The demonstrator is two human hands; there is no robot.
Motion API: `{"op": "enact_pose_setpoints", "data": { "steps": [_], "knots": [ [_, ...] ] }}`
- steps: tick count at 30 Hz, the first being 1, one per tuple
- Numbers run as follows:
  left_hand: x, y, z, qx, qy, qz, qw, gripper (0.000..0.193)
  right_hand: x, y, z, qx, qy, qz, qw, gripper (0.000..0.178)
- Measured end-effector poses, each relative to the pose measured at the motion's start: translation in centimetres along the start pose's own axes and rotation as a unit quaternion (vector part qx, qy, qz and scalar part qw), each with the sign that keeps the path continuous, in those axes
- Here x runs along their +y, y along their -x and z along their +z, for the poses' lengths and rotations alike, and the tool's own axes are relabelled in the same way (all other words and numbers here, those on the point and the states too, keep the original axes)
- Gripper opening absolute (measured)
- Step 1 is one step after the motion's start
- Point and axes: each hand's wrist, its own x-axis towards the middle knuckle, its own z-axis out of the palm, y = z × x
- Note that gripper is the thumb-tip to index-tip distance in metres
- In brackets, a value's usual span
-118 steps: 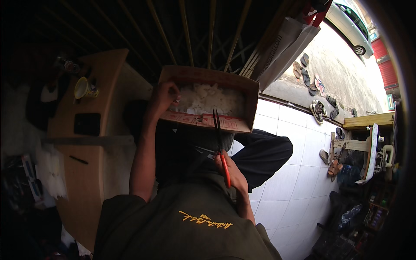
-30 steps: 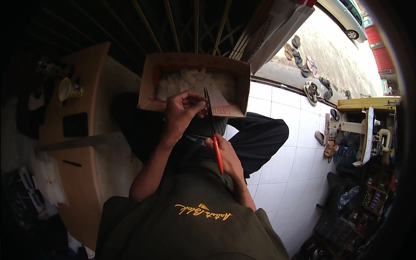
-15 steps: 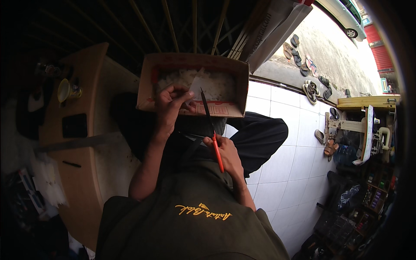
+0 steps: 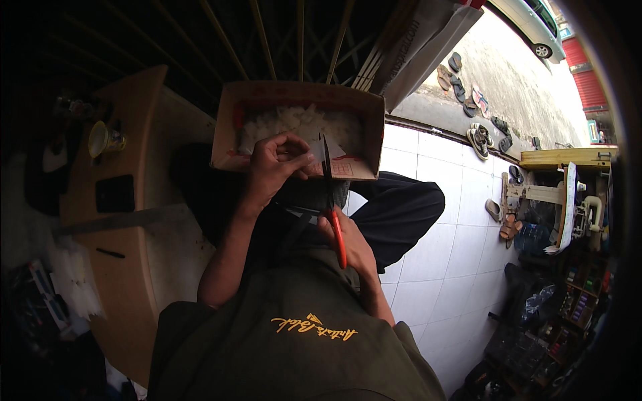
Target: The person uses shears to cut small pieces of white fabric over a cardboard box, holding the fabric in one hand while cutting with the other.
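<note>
Tiled floor (image 4: pixel 428 260) | carton (image 4: pixel 226 134): white scraps (image 4: pixel 289 120) | left fingers (image 4: pixel 302 161) pinch paper (image 4: pixel 334 150) | right fingers (image 4: pixel 326 229) grip scissors (image 4: pixel 338 237)

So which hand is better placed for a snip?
Likely the right hand: it holds the red-handled scissors, blades at the white piece, which the left hand seems to pinch.

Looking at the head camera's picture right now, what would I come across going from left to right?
Yellow-rimmed tub → left hand → red-handled scissors → pair of sneakers → brown sandal.
</note>
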Motion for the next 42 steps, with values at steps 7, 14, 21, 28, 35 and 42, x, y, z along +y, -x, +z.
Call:
{"op": "enact_pose_setpoints", "data": {
  "steps": [7,14,21,28,35,42],
  "knots": [
    [0.4,0.2,-0.3,-0.051,-0.042,-0.027,0.997,0.019,-0.8,-0.7,0.3,0.060,-0.014,0.030,0.998,0.068],
    [0.1,-0.4,-0.3,-0.027,-0.046,-0.032,0.998,0.019,-1.2,-0.6,-0.5,0.030,0.018,0.083,0.996,0.064],
    [-0.8,-1.1,0.0,0.069,0.041,0.033,0.996,0.016,0.7,0.6,0.5,-0.016,0.015,0.024,0.999,0.069],
    [-0.4,-0.4,0.2,0.027,0.060,0.022,0.998,0.016,-0.1,-0.2,0.4,0.002,0.025,0.031,0.999,0.067],
    [0.3,-0.4,0.0,0.008,0.039,-0.013,0.999,0.016,-0.9,-0.9,0.2,0.060,0.014,0.017,0.998,0.064],
    [-0.4,-0.8,-0.3,0.018,0.069,-0.027,0.997,0.017,-0.7,-0.8,0.2,0.072,0.024,0.028,0.997,0.064]
  ]
}}
